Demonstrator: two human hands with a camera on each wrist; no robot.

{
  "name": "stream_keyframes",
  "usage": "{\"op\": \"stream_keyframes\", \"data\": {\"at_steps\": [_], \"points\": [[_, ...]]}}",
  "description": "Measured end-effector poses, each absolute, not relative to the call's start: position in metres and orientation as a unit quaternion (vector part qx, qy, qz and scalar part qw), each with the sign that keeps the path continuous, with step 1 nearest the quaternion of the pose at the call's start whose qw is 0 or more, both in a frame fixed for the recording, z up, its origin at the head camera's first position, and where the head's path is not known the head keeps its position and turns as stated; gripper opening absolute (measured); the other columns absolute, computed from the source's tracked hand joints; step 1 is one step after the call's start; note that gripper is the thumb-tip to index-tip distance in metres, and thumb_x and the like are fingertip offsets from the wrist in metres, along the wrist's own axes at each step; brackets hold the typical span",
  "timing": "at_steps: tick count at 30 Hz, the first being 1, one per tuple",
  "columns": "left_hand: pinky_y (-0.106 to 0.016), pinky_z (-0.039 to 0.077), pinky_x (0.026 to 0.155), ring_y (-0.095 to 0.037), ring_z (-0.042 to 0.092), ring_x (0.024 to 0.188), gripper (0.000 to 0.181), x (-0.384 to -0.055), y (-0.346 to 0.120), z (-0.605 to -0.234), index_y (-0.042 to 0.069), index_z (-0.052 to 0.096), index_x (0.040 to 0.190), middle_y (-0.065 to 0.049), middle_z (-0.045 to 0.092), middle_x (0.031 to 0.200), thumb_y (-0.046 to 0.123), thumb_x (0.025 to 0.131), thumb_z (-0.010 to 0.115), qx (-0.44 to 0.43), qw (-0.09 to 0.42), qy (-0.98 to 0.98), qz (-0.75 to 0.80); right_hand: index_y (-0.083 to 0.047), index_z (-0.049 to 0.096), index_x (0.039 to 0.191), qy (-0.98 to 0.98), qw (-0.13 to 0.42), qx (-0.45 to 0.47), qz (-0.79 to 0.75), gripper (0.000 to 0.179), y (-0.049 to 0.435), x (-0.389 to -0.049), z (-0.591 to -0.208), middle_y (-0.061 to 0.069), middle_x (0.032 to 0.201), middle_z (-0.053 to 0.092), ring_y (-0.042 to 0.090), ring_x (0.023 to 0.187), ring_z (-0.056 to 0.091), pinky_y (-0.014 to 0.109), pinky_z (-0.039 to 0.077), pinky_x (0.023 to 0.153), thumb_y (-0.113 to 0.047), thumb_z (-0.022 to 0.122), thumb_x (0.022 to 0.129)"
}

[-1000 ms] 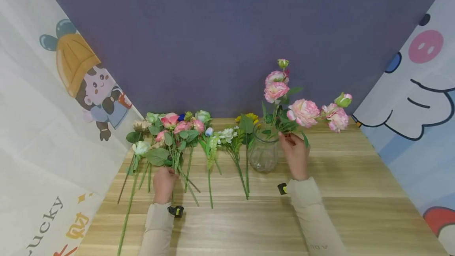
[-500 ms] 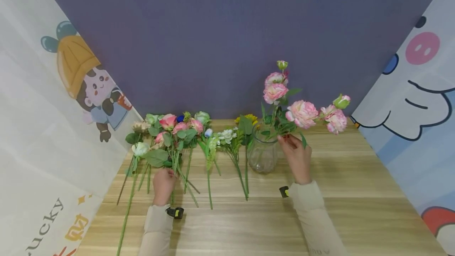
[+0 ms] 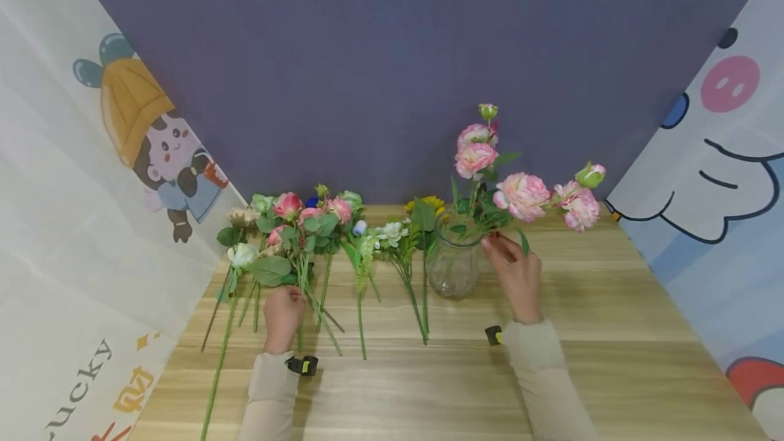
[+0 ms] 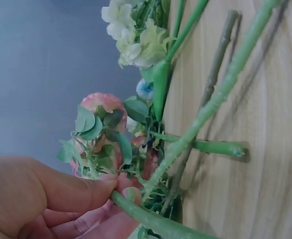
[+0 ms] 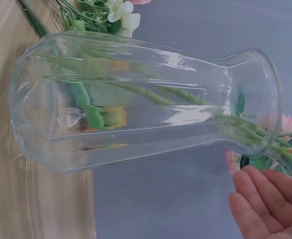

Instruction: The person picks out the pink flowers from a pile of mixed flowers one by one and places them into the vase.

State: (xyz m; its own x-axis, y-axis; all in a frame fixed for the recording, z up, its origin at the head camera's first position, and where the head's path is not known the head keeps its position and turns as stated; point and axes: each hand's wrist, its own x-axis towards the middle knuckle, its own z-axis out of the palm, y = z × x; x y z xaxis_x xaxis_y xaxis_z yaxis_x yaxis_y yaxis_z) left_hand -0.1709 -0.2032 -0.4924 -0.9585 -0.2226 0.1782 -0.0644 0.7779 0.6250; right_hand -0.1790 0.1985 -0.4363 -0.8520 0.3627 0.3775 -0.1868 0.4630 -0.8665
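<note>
In the head view, my left hand (image 3: 284,318) is at the left pile of artificial flowers. The left wrist view shows its thumb and fingertips pinching a green flower stem (image 4: 153,219), just below leaves and pink roses (image 4: 103,109). My right hand (image 3: 517,281) is at the rim of a clear glass vase (image 3: 453,271). Its thumb and forefinger pinch the stem of a pink peony spray (image 3: 522,196) at the vase mouth; the thumb is mostly cut off in the right wrist view. Peony stems (image 5: 151,94) run down inside the glass, and the blooms lean up and right.
Between left hand and vase lie white blossoms (image 3: 392,233), a small bluish-white bud (image 3: 360,227) and a yellow flower (image 3: 431,204). White-green roses (image 3: 243,254) lie far left. A dark panel (image 3: 392,87) closes off the back of the wooden table (image 3: 392,386); printed curtains flank it.
The pink roses above my left hand have turned and shifted slightly. My right wrist has moved a little to the right, its fingertips still at the vase rim.
</note>
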Motion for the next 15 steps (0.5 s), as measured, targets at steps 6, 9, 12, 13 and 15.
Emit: {"op": "stream_keyframes", "data": {"at_steps": [6, 9, 12, 13, 15], "points": [[-0.047, 0.051, 0.067, -0.033, 0.065, 0.073, 0.015, -0.17, -0.201, -0.487, -0.01, 0.069, 0.091, -0.021, 0.069, 0.083, 0.003, 0.084, 0.065, 0.078, 0.118, -0.933, -0.33, 0.002, 0.071, 0.102, -0.819, 0.257, -0.048, 0.511, 0.035, 0.201, -0.178, -0.44, 0.018, 0.097, 0.07, 0.022, 0.08, 0.069, 0.005, 0.044, 0.064, -0.028, 0.073, 0.084], [-0.048, 0.051, 0.07, -0.033, 0.065, 0.075, 0.016, -0.17, -0.2, -0.485, -0.01, 0.069, 0.093, -0.02, 0.069, 0.083, 0.003, 0.084, 0.066, 0.076, 0.116, -0.931, -0.337, 0.001, 0.071, 0.102, -0.817, 0.259, -0.038, 0.514, 0.032, 0.202, -0.177, -0.442, 0.016, 0.096, 0.071, 0.002, 0.073, 0.065, 0.007, 0.046, 0.063, -0.026, 0.073, 0.084], [-0.048, 0.051, 0.072, -0.034, 0.065, 0.076, 0.017, -0.17, -0.198, -0.482, -0.01, 0.069, 0.095, -0.021, 0.069, 0.085, 0.003, 0.084, 0.066, 0.074, 0.118, -0.93, -0.341, 0.001, 0.071, 0.103, -0.814, 0.261, -0.029, 0.518, 0.033, 0.203, -0.177, -0.443, 0.015, 0.097, 0.071, -0.011, 0.07, 0.058, 0.007, 0.047, 0.063, -0.026, 0.073, 0.084], [-0.049, 0.051, 0.072, -0.034, 0.065, 0.076, 0.018, -0.17, -0.198, -0.482, -0.01, 0.069, 0.095, -0.021, 0.069, 0.085, 0.003, 0.084, 0.067, 0.073, 0.119, -0.93, -0.341, 0.001, 0.071, 0.104, -0.814, 0.26, -0.028, 0.519, 0.033, 0.203, -0.176, -0.443, 0.015, 0.098, 0.071, -0.012, 0.07, 0.057, 0.007, 0.047, 0.063, -0.026, 0.072, 0.084], [-0.049, 0.051, 0.072, -0.034, 0.066, 0.077, 0.019, -0.17, -0.196, -0.48, -0.01, 0.069, 0.095, -0.021, 0.069, 0.085, 0.004, 0.083, 0.067, 0.072, 0.122, -0.93, -0.338, 0.001, 0.07, 0.104, -0.815, 0.257, -0.025, 0.519, 0.034, 0.203, -0.176, -0.444, 0.015, 0.098, 0.071, -0.013, 0.07, 0.057, 0.008, 0.048, 0.063, -0.027, 0.072, 0.084]]}}
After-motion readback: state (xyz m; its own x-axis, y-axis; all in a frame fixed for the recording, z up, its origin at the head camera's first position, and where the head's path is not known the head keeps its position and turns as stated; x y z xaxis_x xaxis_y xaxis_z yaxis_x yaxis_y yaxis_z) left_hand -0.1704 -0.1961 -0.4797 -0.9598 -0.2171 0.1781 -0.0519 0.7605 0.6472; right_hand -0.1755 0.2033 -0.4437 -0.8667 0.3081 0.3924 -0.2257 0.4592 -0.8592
